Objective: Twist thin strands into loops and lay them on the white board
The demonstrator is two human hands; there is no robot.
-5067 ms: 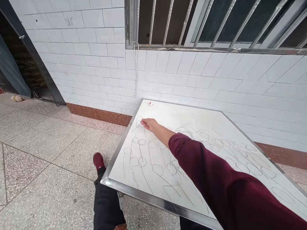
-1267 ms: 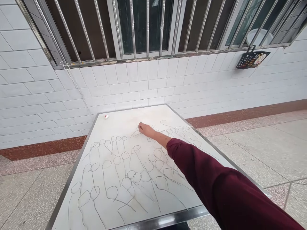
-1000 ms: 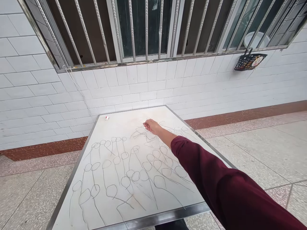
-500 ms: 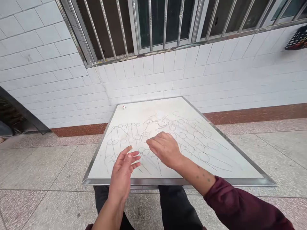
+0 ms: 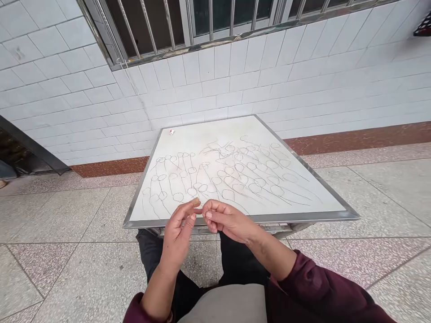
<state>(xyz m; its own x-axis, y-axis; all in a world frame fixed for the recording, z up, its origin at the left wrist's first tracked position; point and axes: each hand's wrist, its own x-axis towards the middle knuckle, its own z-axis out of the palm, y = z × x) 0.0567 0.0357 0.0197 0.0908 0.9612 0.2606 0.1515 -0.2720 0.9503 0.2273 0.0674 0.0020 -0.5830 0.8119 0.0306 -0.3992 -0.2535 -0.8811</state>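
Left hand (image 5: 177, 235) and right hand (image 5: 232, 223) have drawn together at the near edge of the surface (image 5: 193, 140) since the preceding frame. Left hand: fingers curled, thumb and forefinger tips apart. Centre: looped strands (image 5: 222, 175) lie spread across the surface, beyond both hands. Right hand: fingers pinched closed; whether they grip a strand cannot be told.

The counter (image 5: 188, 137) has a smooth, pale top and a glossy metal rim (image 5: 323, 216). The strands (image 5: 228, 189) look fine and wiry. Bars (image 5: 232, 18): shiny metal; wall (image 5: 215, 85): smooth tile; floor (image 5: 101, 264): speckled stone; sleeve (image 5: 323, 287): faintly lustrous cloth.
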